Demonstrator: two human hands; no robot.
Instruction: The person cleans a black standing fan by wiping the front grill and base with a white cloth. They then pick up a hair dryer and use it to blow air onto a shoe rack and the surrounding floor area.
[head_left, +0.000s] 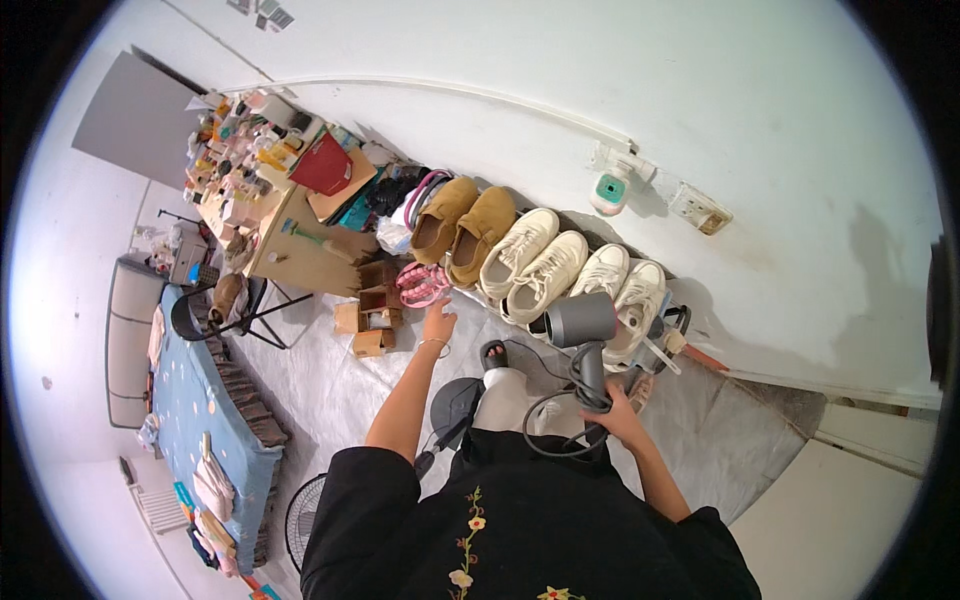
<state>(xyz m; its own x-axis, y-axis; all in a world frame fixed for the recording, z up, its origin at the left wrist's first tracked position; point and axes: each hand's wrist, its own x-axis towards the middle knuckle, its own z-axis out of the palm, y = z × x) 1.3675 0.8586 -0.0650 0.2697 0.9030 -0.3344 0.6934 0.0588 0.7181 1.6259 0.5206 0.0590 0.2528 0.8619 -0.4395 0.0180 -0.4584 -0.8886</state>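
Note:
My right hand (619, 414) is closed round the handle of a grey hair dryer (581, 321), whose dark cord is wound about the handle and hangs in a loop. The dryer's barrel hides part of the white sneakers (544, 277) behind it. My left hand (439, 322) reaches forward with nothing in it, its fingers partly spread, just below pink sandals (422, 283). Brown suede shoes (484, 225) stand in the same row along the wall as the sneakers.
Small cardboard boxes (373, 343) lie beside a wooden desk (311, 251) crowded with bottles. A black folding chair (251, 315), a bed (202, 427) and a fan (301, 517) are at the left. A wall socket (701, 208) is above the shoes.

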